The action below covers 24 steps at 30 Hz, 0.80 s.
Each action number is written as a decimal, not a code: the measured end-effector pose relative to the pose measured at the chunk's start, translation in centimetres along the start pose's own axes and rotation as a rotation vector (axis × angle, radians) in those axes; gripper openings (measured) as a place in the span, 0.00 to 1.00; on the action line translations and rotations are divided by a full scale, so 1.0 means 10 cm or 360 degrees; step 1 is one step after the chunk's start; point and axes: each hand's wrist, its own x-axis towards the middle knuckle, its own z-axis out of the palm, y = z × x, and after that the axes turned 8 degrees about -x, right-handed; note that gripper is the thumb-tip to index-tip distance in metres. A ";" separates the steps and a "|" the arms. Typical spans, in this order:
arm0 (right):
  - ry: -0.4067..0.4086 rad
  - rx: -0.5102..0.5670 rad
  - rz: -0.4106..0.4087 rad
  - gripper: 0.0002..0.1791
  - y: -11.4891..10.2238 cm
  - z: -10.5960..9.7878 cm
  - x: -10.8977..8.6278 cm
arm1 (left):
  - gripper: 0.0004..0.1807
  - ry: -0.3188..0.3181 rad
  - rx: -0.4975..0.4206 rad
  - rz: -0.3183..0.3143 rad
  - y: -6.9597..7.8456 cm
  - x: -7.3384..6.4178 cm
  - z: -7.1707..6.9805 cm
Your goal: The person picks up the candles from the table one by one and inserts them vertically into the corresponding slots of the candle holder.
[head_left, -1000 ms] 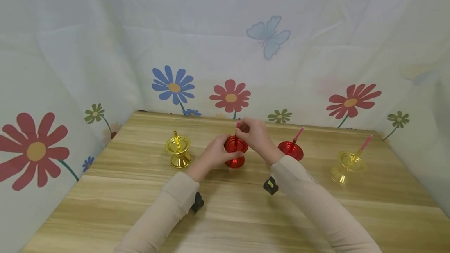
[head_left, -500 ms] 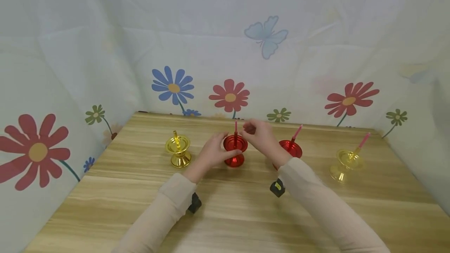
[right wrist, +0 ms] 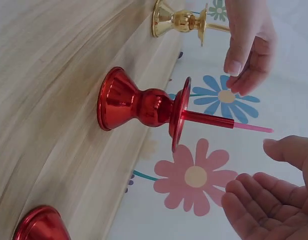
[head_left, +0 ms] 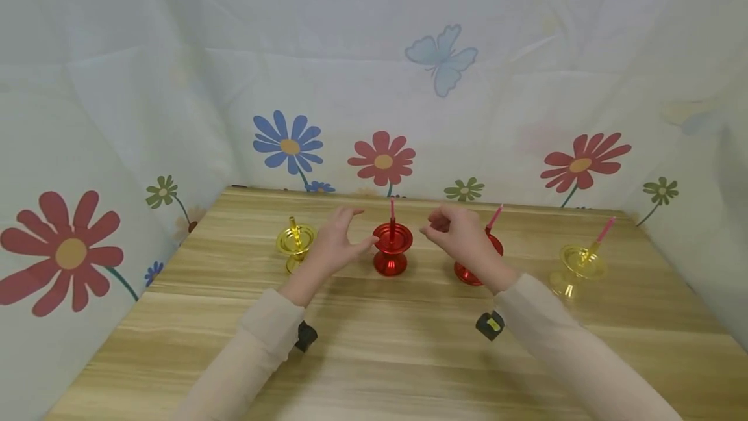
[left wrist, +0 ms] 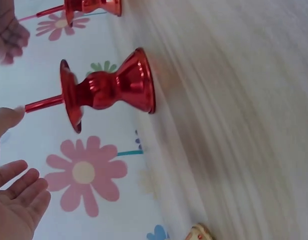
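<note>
A red metal candle holder [head_left: 390, 261] stands upright in the middle of the table. From its tube rises a thin pink candle [right wrist: 253, 127]. My left hand [head_left: 330, 243] is just left of this holder, thumb and fingers spread, holding nothing. To its right hovers my right hand [head_left: 461, 234], fingers loosely bent and apart from the candle, also with nothing in it. Behind the right hand, partly hidden, is a second red holder [head_left: 467, 273] with a pink candle [head_left: 494, 217]. Beyond my left hand, a gold candle holder [head_left: 295, 239] has a bare tube.
Far right stands another gold holder [head_left: 575, 264] with a slanting pink candle [head_left: 606, 231]. All stand on a wood-grain table [head_left: 397, 362]. A white cloth [head_left: 350, 70] printed with flowers hangs behind the table's back edge.
My right hand let go of the pink candle in the middle red holder and moved right. My left hand drew away from that holder to the left. The candle stays upright in the tube.
</note>
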 end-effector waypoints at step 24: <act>-0.0047 -0.0272 0.0065 0.11 0.60 -0.35 -0.76 | 0.40 0.0221 -0.0147 -0.0248 -0.40 -0.23 -0.72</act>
